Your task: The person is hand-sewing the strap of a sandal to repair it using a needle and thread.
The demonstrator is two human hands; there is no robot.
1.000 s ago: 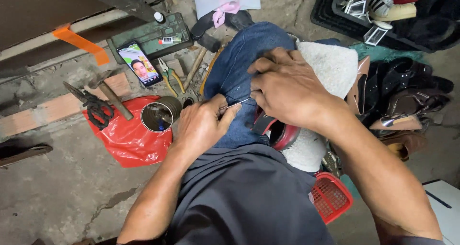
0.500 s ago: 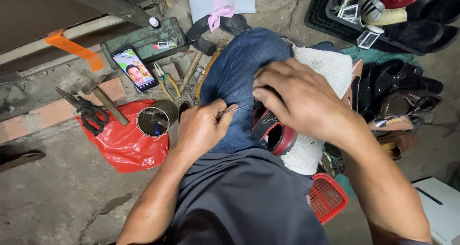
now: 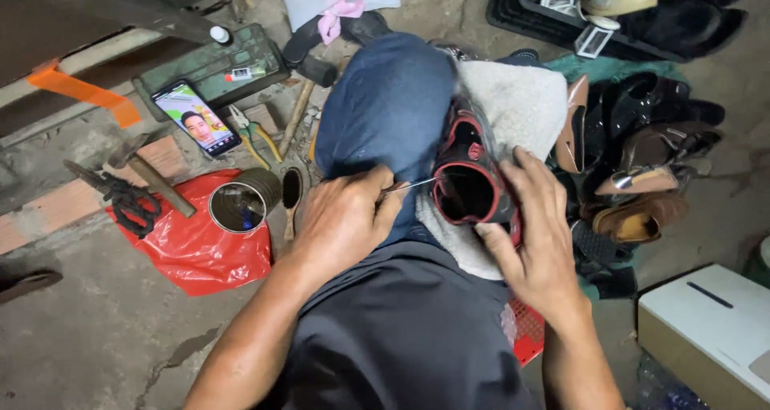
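Grip, left: pinched shut, as I read it, my left hand [image 3: 346, 218] holds a thin metal needle [image 3: 411, 185] between thumb and fingers, tip aimed at the shoe.
Grip, right: my right hand [image 3: 536, 238] is clamped on the black-and-red shoe [image 3: 473, 181], fingers spread over its outer side, thumb near the collar.
Where the shoe is: on my lap, resting on a pale fleecy cloth [image 3: 513, 105] over my blue-trousered knee [image 3: 393, 97], opening turned toward me.
Step in hand: I judge this to be hand-stitching at the collar of the shoe; the needle sits just at the red rim, touching or nearly so, I cannot tell which.
Next move calls for: a steady hold from the right hand so the shoe does not roll, and a straight push or pull along the needle's line; I cannot make out any thread.
Count, shoes in hand: one.
Count, needles: one.
Count, tin cans: one, open, on the red plastic bag [image 3: 192, 254], tin can [image 3: 243, 201].
Count, phones: one, lit, phone [image 3: 196, 120] lying by the green tool case [image 3: 212, 65].
Count, hammers: one that I am sure of, hammer [image 3: 152, 173], left of the can.
Count, other footwear: a pile of shoes [image 3: 634, 161] to my right, too tangled for me to number.
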